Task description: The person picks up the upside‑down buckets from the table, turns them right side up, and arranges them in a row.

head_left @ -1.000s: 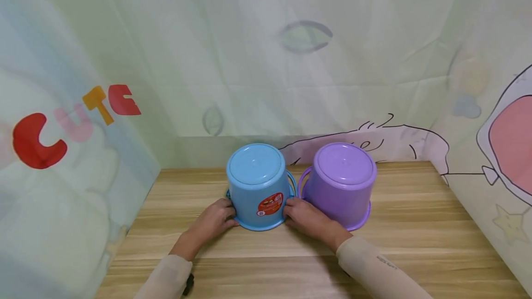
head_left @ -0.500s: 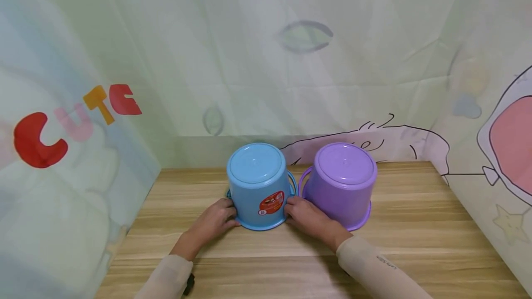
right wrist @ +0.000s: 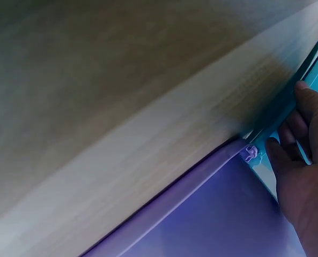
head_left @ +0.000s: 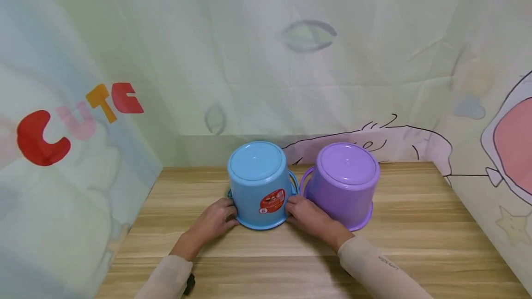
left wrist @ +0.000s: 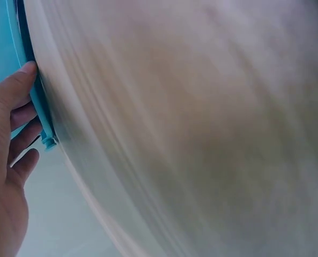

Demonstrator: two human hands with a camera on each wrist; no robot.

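A wooden table point(head_left: 257, 266) is carrying two upside-down buckets near its back edge. The purple bucket point(head_left: 341, 197) is standing right of that edge's middle; the blue bucket point(head_left: 249, 197) is standing just beside it, left of the middle. The left hand point(head_left: 216, 217) and right hand point(head_left: 308, 216) are gripping the blue bucket's sides low down, fingers curling against it. A red label point(head_left: 272, 201) is showing between them.

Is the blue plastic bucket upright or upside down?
Upside down: the blue plastic bucket shows its round closed base on top, its rim lowest.
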